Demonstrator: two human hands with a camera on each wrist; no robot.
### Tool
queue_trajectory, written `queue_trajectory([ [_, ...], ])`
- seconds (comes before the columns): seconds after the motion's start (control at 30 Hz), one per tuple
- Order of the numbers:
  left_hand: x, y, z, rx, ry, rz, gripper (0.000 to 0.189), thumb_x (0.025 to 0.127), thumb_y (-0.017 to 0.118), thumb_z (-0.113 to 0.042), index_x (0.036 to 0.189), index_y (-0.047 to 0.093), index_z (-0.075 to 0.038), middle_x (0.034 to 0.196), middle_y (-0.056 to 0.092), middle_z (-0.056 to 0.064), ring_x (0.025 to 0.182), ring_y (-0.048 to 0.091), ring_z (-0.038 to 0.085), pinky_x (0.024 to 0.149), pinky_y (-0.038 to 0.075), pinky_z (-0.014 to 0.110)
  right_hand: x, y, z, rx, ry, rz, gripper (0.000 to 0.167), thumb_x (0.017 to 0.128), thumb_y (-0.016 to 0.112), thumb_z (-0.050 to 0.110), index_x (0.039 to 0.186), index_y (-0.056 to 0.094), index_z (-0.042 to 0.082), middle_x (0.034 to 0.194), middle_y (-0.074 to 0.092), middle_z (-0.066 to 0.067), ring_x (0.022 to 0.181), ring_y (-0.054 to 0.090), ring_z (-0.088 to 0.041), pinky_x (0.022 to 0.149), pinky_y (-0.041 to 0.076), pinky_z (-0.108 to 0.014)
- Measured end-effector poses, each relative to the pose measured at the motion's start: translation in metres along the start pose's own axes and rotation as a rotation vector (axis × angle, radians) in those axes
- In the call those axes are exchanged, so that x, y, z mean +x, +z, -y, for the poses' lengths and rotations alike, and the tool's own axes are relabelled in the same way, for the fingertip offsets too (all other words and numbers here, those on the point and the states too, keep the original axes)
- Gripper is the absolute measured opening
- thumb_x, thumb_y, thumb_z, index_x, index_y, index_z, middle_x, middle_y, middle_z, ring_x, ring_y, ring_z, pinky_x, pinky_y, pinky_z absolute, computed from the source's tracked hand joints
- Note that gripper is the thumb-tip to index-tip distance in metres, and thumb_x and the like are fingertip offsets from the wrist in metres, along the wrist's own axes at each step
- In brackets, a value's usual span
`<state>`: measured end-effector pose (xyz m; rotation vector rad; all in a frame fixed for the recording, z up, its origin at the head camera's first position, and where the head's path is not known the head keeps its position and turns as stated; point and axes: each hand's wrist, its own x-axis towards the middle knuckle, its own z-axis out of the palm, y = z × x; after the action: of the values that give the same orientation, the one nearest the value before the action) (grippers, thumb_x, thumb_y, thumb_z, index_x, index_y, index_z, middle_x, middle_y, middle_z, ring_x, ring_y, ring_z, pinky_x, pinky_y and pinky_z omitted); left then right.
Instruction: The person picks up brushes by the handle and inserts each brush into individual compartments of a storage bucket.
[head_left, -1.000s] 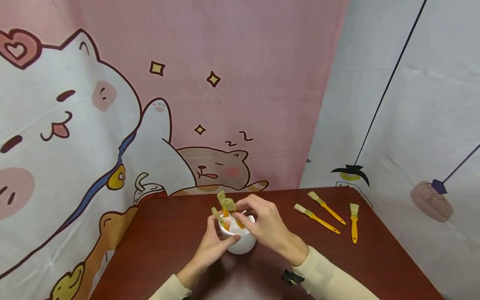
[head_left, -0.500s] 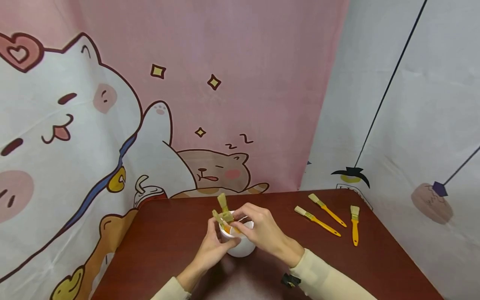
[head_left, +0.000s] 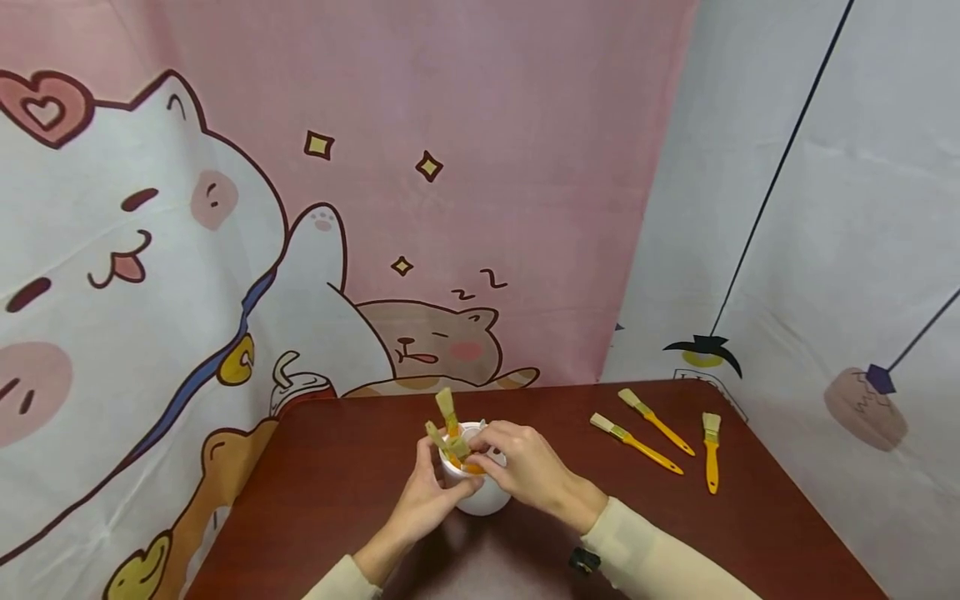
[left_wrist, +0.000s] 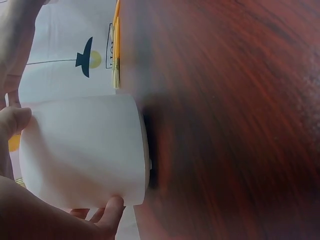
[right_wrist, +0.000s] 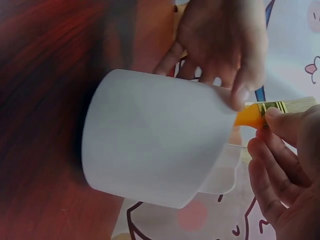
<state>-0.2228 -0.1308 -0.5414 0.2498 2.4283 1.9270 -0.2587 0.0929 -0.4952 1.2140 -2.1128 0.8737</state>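
Note:
A white divided brush holder (head_left: 483, 500) stands on the dark red table, its open top facing up. My left hand (head_left: 425, 490) grips its left side, with the thumb near the rim in the right wrist view. Over the opening, my right hand (head_left: 531, 468) pinches a paintbrush (right_wrist: 250, 116) at its metal band. The orange handle end of that brush dips behind the holder's rim, and its lower part is hidden. Two other paintbrushes, one farther back (head_left: 446, 403) and one at the left rim (head_left: 435, 435), stand in the holder with bristles up.
On the right of the table (head_left: 315, 483) lie three more yellow-handled paintbrushes: one at the back (head_left: 656, 422), one nearer (head_left: 636, 444) and one farthest right (head_left: 712, 452). Cartoon-printed cloths (head_left: 525, 167) hang behind and beside the table.
My right hand has lowered the pinched paintbrush farther into the holder, so its bristles now sit near the rim. My left hand keeps its hold, and the brushes on the table lie unmoved.

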Motion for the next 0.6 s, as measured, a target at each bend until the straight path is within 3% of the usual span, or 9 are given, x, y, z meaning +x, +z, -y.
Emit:
queue_trajectory([
  [0.17,0.001,0.001,-0.001,-0.014,0.010,0.001,0.095,0.097,0.095,-0.026,0.168,0.034,-0.015,0.172,0.055,0.022,0.142,0.071,0.034,0.112,0.061,0.051,-0.004,0.003,-0.002,-0.101,-0.020,0.006,0.022,0.094,0.099,0.011,0.109,0.084,0.012,0.104,0.082,0.002,0.095,0.079,-0.008,0.082,0.067,-0.024],
  [0.4,0.000,0.001,-0.002,-0.009,0.024,-0.002,0.095,0.098,0.094,-0.026,0.170,0.033,-0.013,0.166,0.060,0.024,0.135,0.073,0.032,0.101,0.061,0.031,-0.010,0.004,-0.005,-0.205,-0.041,0.005,0.020,0.092,0.102,0.021,0.102,0.085,0.018,0.103,0.077,0.008,0.098,0.070,-0.009,0.081,0.063,-0.022],
  [0.6,0.002,0.002,-0.001,0.017,0.037,0.003,0.097,0.098,0.095,-0.026,0.170,0.033,-0.011,0.166,0.059,0.025,0.139,0.072,0.034,0.106,0.063,0.040,-0.014,0.002,-0.005,-0.210,-0.013,0.011,0.017,0.092,0.102,0.023,0.101,0.089,0.019,0.100,0.074,0.008,0.095,0.067,-0.008,0.076,0.060,-0.019],
])
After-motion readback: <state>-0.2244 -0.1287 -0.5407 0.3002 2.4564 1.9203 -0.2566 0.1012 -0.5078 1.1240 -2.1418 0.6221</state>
